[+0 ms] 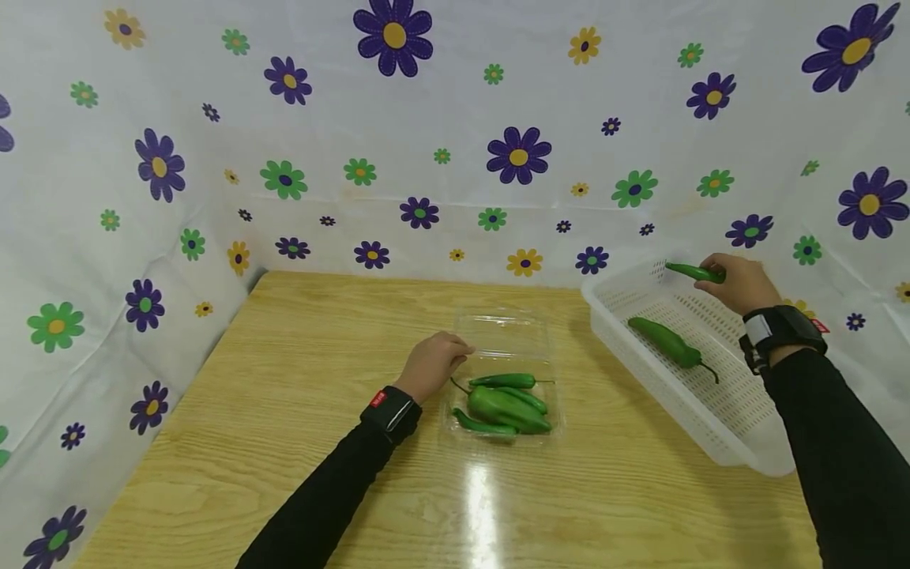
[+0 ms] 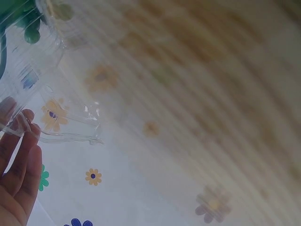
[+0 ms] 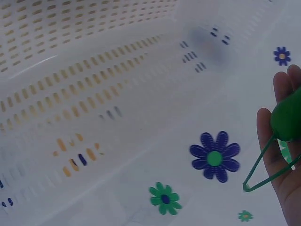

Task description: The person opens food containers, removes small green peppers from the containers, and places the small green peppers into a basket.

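Observation:
My right hand holds a slim green pepper over the far end of a white plastic basket. In the right wrist view that pepper shows its rounded end and a thin bent stem against the fingers. One larger green pepper lies in the basket. My left hand pinches the left edge of a clear plastic clamshell box, near the fold between tray and raised lid. Several green peppers lie in the tray. The left wrist view shows fingertips at the clear rim.
A light wood-grain table carries the box, with the slotted basket angled on its right side. Behind and to the left hangs a white cloth with purple, green and yellow flowers. The basket's far end stands close to the cloth.

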Available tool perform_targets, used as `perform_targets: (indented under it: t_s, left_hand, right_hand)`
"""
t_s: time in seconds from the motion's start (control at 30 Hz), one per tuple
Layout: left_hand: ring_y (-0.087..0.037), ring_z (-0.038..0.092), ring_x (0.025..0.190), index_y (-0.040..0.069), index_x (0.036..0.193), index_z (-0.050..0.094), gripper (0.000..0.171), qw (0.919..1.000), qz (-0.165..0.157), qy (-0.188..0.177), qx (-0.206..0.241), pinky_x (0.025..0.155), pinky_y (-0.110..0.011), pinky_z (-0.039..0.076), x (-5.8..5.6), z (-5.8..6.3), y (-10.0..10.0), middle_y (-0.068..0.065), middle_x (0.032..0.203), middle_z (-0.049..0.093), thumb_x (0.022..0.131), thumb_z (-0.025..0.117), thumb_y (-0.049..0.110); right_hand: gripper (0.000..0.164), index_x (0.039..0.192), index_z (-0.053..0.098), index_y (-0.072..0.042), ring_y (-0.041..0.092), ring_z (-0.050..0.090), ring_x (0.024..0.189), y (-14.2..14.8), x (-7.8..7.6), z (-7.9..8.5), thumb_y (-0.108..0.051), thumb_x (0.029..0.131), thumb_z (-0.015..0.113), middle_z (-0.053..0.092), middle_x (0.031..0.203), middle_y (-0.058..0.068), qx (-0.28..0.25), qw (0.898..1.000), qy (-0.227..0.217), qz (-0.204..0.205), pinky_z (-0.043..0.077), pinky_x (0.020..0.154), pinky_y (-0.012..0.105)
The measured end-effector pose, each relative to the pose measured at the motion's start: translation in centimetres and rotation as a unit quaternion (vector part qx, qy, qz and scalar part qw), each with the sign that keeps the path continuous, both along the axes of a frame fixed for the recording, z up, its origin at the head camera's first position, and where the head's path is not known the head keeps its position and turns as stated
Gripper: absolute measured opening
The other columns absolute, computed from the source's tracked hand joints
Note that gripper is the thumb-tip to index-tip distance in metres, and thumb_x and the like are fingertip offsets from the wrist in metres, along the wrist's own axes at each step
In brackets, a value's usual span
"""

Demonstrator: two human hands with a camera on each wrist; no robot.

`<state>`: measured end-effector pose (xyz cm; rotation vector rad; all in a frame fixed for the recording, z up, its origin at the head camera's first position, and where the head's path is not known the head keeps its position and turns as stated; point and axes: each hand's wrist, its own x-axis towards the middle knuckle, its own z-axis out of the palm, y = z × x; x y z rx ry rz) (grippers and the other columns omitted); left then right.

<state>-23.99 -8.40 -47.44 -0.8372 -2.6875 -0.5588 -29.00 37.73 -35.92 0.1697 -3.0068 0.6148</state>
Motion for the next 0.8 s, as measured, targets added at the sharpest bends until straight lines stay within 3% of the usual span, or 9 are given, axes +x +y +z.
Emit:
perform_targets:
  t_s: [0.27, 0.53, 0.8]
  left_hand:
    - [-0.021, 0.065, 0.094, 0.011, 0.105, 0.074, 0.020, 1.0000, -0.002, 0.001, -0.004, 0.081, -0.030, 0.057, 0.0, -0.1, -0.1, -0.004, 0.098, 0.072, 0.086, 0.067, 0.010]
    - [-0.021, 0.065, 0.095, 0.011, 0.105, 0.074, 0.021, 1.0000, -0.003, -0.002, 0.001, 0.081, -0.030, 0.057, 0.4, 0.1, -0.1, -0.005, 0.099, 0.071, 0.085, 0.067, 0.009]
    - [-0.021, 0.064, 0.097, 0.011, 0.105, 0.073, 0.021, 1.0000, -0.001, -0.001, -0.001, 0.083, -0.031, 0.056, 0.4, 0.2, -0.1, -0.004, 0.100, 0.071, 0.086, 0.067, 0.010]
  right_hand:
    - [0.032, 0.108, 0.050, 0.010, 0.049, 0.055, 0.090, 1.4, -1.2, -2.8, -0.014, 0.090, 0.060, 0.054, 0.109, 0.039, 0.026, 0.996, -0.070, -0.044, 0.049, 0.069, 0.052]
    - [0.029, 0.099, 0.051, 0.012, 0.038, 0.060, 0.075, 1.8, -1.2, -5.3, -0.013, 0.088, 0.061, 0.063, 0.090, 0.032, 0.035, 0.990, -0.107, -0.081, 0.046, 0.055, 0.034]
    - [0.034, 0.103, 0.054, 0.015, 0.046, 0.057, 0.089, 2.2, -0.4, -6.7, -0.014, 0.087, 0.061, 0.057, 0.103, 0.035, 0.075, 0.985, -0.125, -0.092, 0.051, 0.068, 0.048]
